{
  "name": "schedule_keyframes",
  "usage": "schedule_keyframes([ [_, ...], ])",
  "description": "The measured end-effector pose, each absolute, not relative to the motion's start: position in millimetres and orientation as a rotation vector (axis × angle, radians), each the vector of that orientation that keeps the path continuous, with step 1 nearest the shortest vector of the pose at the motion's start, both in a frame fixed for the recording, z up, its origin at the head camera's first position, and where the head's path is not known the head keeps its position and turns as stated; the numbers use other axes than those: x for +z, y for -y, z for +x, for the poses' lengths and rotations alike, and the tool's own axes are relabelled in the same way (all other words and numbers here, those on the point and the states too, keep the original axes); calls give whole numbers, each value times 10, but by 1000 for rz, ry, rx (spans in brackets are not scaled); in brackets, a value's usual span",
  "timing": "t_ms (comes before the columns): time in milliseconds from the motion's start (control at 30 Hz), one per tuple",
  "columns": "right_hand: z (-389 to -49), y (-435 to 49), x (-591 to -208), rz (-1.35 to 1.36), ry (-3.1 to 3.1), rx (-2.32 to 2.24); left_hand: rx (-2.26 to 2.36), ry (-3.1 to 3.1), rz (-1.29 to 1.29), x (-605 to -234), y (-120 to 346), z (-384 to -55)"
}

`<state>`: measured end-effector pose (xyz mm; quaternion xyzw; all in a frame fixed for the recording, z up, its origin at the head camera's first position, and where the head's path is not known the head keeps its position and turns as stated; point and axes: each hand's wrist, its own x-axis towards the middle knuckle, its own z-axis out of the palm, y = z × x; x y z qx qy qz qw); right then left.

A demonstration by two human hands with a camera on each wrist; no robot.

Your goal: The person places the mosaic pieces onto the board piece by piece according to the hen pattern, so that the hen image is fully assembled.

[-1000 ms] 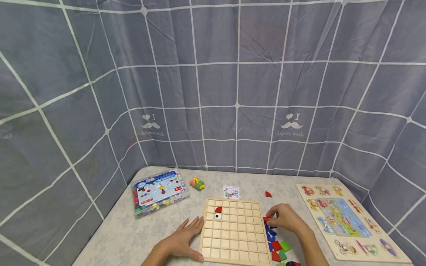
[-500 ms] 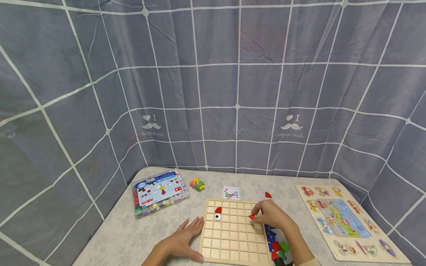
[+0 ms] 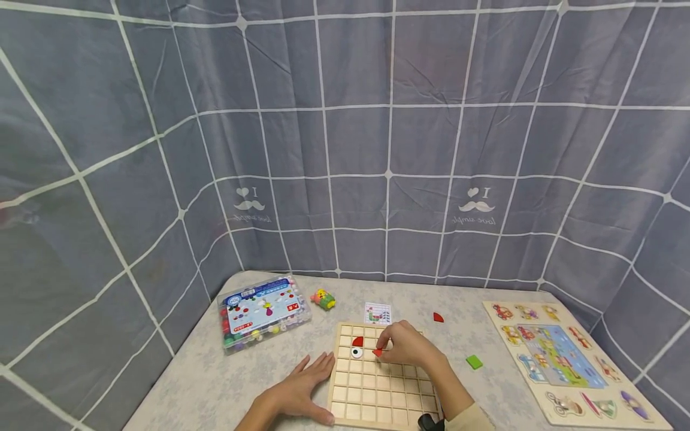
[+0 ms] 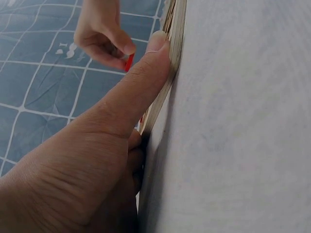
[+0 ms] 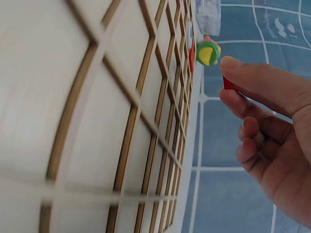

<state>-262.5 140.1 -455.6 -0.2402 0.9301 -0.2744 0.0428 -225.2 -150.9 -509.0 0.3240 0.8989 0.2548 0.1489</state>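
Note:
My right hand (image 3: 406, 346) pinches a small red piece (image 3: 378, 352) between thumb and index finger over the upper part of the wooden grid board (image 3: 360, 395). In the right wrist view the red piece (image 5: 227, 83) shows edge-on at the fingertips, apart from the grid. On the board, near its upper left corner, lie a red quarter-circle piece (image 3: 358, 341) and, just below it, a white eye disc (image 3: 356, 352) with a black centre. My left hand (image 3: 299, 389) rests beside the board, fingers spread, its thumb (image 4: 141, 73) against the board's side edge.
A picture card (image 3: 377, 313) lies behind the board. To the right are a loose red quarter-circle (image 3: 438, 317), a green square (image 3: 474, 361) and a picture puzzle board (image 3: 571, 368). A clear box of beads (image 3: 264, 311) and a small colourful toy (image 3: 323, 299) stand at the back left.
My right hand has picked up the red piece from the pile right of the board and carried it left over the grid. The left hand stays beside the board.

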Motion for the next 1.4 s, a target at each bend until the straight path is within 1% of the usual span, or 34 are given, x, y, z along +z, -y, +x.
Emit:
schedule_keyframes([
  [367,-2745,-1107,-4616,-909,-2825,-826,751,-2577,926,-5070,1524,-2249],
  [900,-2870,-741,-4692,-888,-2821,-757,754,-2557,937,-5083,1506,-2264],
  [1133,-2893,-644,-4667,-981,-2860,-634,775,-2556,938,-5081,1523,-2269],
  [1400,-2902,-632,-4682,-879,-2889,-577,802,-2533,955,-5099,1517,-2271],
])
